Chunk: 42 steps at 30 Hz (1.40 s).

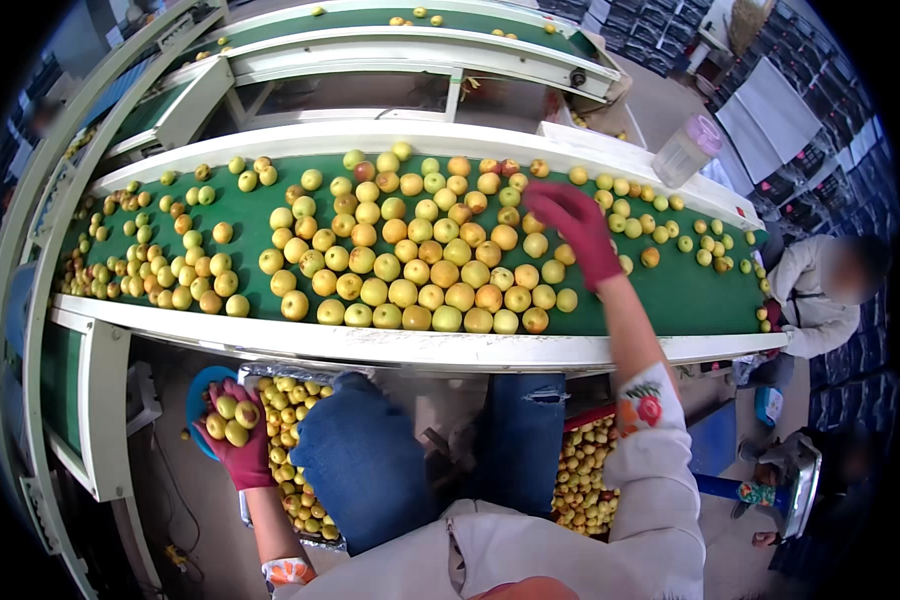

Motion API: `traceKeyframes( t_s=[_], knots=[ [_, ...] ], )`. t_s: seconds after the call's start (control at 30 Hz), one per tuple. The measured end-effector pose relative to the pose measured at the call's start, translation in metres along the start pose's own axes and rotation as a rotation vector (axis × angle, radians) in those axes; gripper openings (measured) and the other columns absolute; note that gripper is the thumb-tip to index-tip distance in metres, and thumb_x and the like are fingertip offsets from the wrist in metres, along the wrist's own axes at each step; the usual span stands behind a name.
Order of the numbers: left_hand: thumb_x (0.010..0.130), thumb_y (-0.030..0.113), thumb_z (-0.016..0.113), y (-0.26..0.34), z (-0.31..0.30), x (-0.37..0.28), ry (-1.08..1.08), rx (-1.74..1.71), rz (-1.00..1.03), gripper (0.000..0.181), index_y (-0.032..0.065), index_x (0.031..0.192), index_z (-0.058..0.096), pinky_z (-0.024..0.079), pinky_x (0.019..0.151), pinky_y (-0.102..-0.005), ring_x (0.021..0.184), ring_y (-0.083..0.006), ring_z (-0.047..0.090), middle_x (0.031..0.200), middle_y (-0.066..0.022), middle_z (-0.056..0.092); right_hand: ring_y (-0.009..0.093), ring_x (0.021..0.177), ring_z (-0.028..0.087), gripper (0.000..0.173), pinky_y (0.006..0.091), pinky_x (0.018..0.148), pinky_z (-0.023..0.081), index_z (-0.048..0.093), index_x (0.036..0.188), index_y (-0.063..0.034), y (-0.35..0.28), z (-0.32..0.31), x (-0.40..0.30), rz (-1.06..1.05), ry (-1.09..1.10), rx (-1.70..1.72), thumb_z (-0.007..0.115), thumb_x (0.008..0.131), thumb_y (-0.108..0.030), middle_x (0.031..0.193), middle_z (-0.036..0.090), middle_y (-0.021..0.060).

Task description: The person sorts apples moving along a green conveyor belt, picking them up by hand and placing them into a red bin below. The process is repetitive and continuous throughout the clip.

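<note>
My left hand (241,442), in a dark red glove, is palm up and cups several yellow-green jujube-like fruits (236,420). It is over a blue basin (195,401) and beside a foil-edged crate (246,373) full of like fruit. My right hand (574,225), gloved the same, reaches over the green conveyor belt (630,300); its fingertips are just above fruit near the belt's far side, and whether they touch any cannot be told. Many round yellow, green and reddish fruits (442,274) lie in one layer across the belt's middle, with looser groups at both sides.
The conveyor's white near rail (420,349) runs before my knees. A lidded plastic jar (686,150) stands on the far rail. More fruit (585,472) fills a container by my right leg. A person (817,292) sits at the belt's right end; another is lower right. Stacked crates line the right side.
</note>
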<state>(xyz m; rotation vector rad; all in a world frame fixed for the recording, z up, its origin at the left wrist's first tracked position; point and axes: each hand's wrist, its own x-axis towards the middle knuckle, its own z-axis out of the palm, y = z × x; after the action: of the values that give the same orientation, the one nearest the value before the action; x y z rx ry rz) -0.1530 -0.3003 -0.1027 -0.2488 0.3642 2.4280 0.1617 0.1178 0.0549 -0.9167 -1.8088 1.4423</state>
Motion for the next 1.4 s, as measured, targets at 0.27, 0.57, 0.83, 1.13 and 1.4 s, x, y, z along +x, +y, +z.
traceKeyframes(
  t_s=[0.27,0.57,0.83,1.13,1.4],
  knots=[
    [0.087,0.07,0.049,0.095,-0.253,-0.003,0.526,0.201,-0.114,0.081,0.0089,0.141,0.046,0.037,0.109,-0.0489,0.126,-0.0332,0.05,0.142,-0.0127,0.05,0.024,0.099,0.062,0.04,0.037,0.086,0.051,0.062,0.121,-0.0112,0.009,0.014,-0.051,-0.496,-0.318,-0.969,0.07,0.084,-0.022,0.111,0.063,0.009],
    [0.089,0.059,0.055,0.1,-0.201,0.031,0.469,0.713,-0.243,0.058,0.0179,0.13,0.054,0.038,0.104,-0.0502,0.126,-0.0327,0.049,0.133,-0.0124,0.055,0.023,0.098,0.063,0.035,0.0364,0.081,0.052,0.06,0.12,-0.0137,0.04,0.021,-0.031,-0.269,-0.106,-0.717,0.067,0.086,-0.016,0.109,0.06,0.0065],
    [0.093,0.029,0.063,0.085,-0.088,0.064,0.467,1.133,0.419,0.034,0.0043,0.117,0.064,0.045,0.093,-0.0301,0.103,-0.0167,0.06,0.113,-0.0068,0.066,0.016,0.096,0.062,0.034,0.0307,0.083,0.051,0.062,0.113,-0.0038,-0.051,-0.092,-0.169,0.317,-0.196,-0.669,0.074,0.083,-0.013,0.106,0.065,0.009],
    [0.095,0.004,0.05,0.007,0.147,0.095,-0.495,1.459,0.834,0.026,-0.0019,0.116,0.063,0.038,0.107,-0.0375,0.121,-0.0233,0.054,0.123,-0.0121,0.062,0.038,0.118,0.056,0.082,0.0452,0.094,0.049,0.04,0.143,-0.0083,0.015,0.021,-0.086,0.002,-0.059,-1.133,0.07,0.081,-0.053,0.137,0.047,0.0231],
    [0.08,0.002,0.071,-0.129,0.229,0.077,-1.63,1.54,0.363,0.03,0.0047,0.108,0.065,0.045,0.096,-0.0408,0.112,-0.0303,0.059,0.118,-0.0134,0.062,0.036,0.112,0.058,0.077,0.0439,0.088,0.052,0.033,0.147,-0.0104,0.01,0.155,-0.018,-0.042,-0.199,-0.999,0.067,0.086,-0.044,0.136,0.041,0.0209]
  ],
)
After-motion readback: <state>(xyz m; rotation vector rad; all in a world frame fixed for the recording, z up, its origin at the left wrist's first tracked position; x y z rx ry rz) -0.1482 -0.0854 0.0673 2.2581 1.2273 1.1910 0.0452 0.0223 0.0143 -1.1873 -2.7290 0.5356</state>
